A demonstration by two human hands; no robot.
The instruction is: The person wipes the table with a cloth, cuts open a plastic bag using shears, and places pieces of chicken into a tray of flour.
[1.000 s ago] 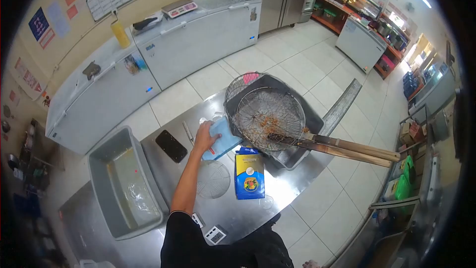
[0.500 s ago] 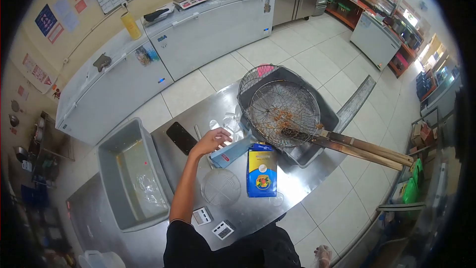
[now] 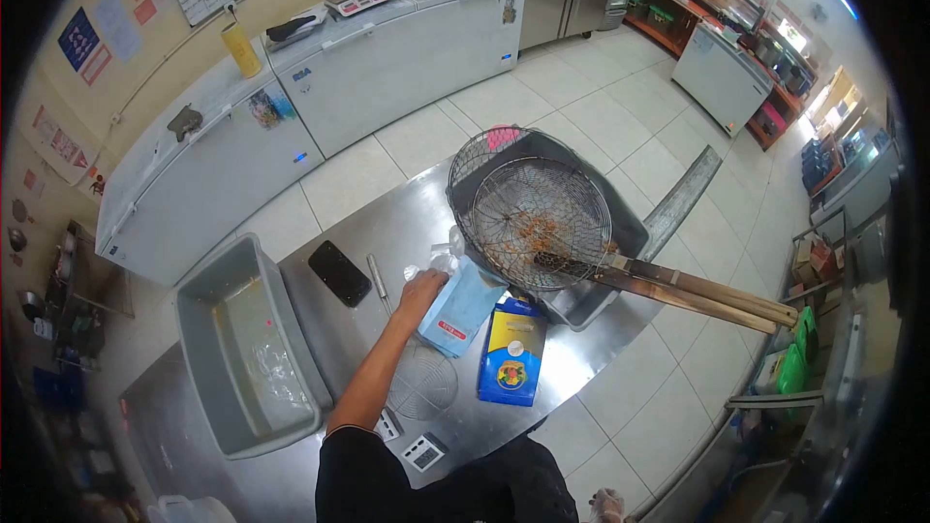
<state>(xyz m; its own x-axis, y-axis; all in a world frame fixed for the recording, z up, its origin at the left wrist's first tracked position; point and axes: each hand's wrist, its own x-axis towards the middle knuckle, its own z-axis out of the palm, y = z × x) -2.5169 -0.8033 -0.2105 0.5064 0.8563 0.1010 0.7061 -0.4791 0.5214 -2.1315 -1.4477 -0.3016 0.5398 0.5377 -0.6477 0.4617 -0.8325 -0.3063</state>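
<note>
My left hand (image 3: 423, 289) has its fingers (image 3: 432, 278) clamped on the top edge of a light-blue packet (image 3: 465, 305). The packet stands tilted on the steel counter (image 3: 387, 223), just beside the wire skimmer (image 3: 538, 223). It has a red label band near its lower end, but the white lettering is too small to read. Next to it lies a blue-and-yellow packet (image 3: 511, 352) with a round emblem, and its print is also illegible. A black phone (image 3: 339, 272) lies near my wrist.

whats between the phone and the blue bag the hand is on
In the head view, a thin pen-like stick lies on the steel between the phone and the blue bag, just beside the left hand on the bag.
</note>
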